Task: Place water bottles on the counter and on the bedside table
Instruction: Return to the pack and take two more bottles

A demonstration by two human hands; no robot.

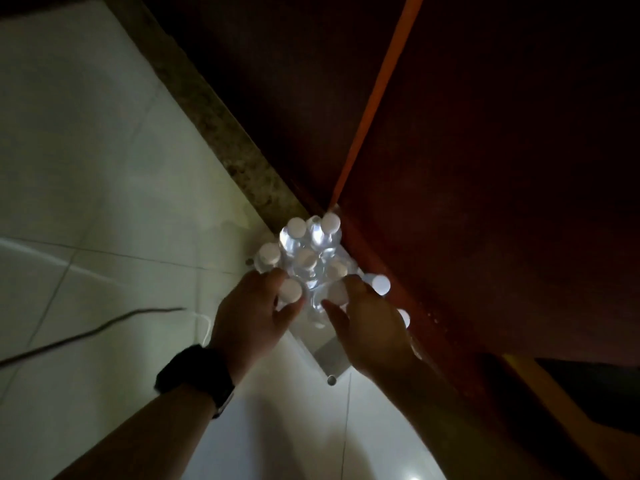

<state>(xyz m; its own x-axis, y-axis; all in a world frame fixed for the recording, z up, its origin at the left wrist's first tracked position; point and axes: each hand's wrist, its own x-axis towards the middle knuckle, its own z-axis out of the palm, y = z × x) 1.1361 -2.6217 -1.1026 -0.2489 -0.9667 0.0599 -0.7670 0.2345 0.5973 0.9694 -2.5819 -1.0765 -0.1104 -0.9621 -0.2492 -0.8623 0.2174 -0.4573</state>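
On the pale floor, upright water bottles (313,252) point caps-up; left hand (254,317) and right hand (372,322) each grip one.

The picture is dim and a little soft, with grain in the dark parts. The white floor (104,168) and the bottle caps (297,226) are the brightest places, and some caps glare. The brown wood (485,133) is almost black, and straight lines bend near the edges.
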